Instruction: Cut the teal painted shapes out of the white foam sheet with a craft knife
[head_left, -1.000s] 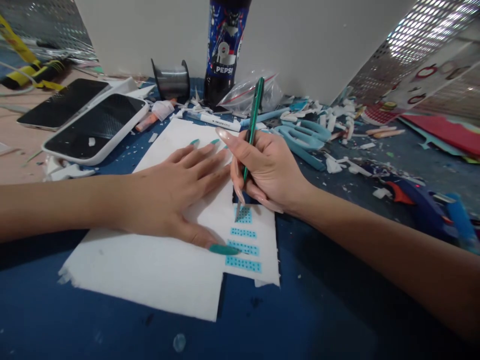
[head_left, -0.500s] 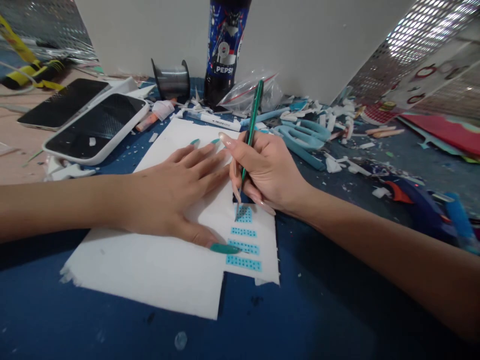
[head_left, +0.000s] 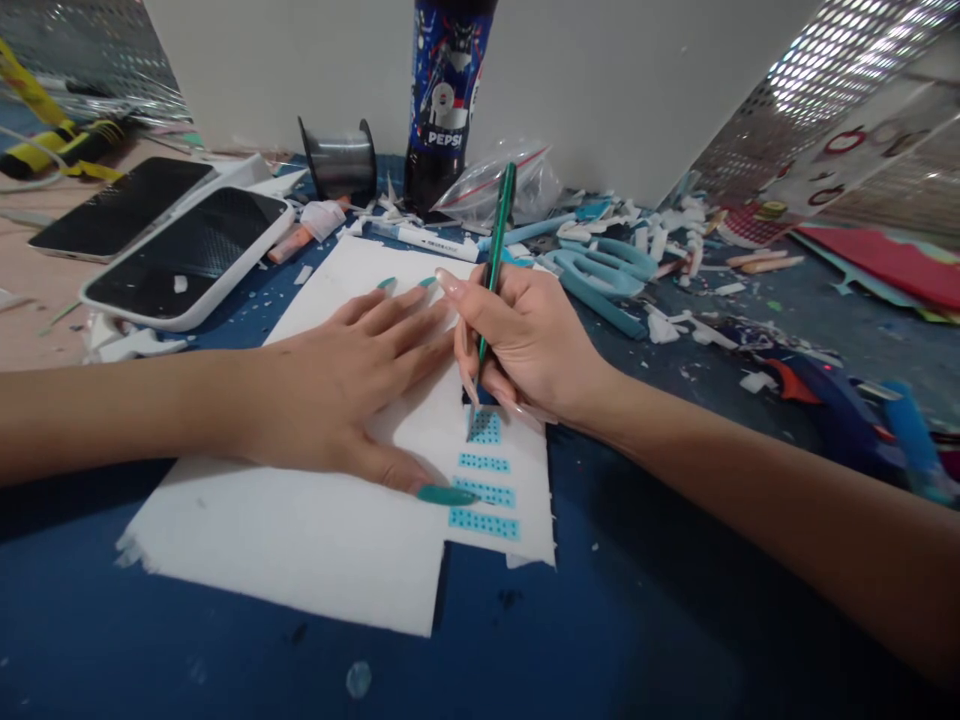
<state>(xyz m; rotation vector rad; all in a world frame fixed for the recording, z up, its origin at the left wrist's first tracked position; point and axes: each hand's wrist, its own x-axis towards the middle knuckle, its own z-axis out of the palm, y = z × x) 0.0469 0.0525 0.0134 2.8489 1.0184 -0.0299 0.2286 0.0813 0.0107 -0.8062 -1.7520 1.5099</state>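
Note:
My left hand [head_left: 352, 380] lies flat on a white foam board sheet [head_left: 300, 550], fingers spread, the thumb's long green nail resting by the blue strips. In my right hand [head_left: 517, 340] is a slim green craft knife [head_left: 496, 230], held like a pencil and leaning slightly. Its thin metal tip touches the left side of the top blue dotted patch [head_left: 485, 428]. Below that patch, several blue dotted strips [head_left: 484, 523] run across the narrow right part of the board. My right fingers partly hide the knife's lower end.
Behind the board stand a Pepsi bottle [head_left: 446, 110], a spool [head_left: 339, 160] and a clear plastic bag [head_left: 517, 185]. Light-blue scissors [head_left: 600, 270] lie among white scraps beyond my right hand. Two phones [head_left: 187, 260] are at left; a dark blue tool [head_left: 832, 405] sits at right.
The whole view has shifted slightly, with everything a little further left. The knife tip stays at the top blue patch, and my left hand keeps its place on the board.

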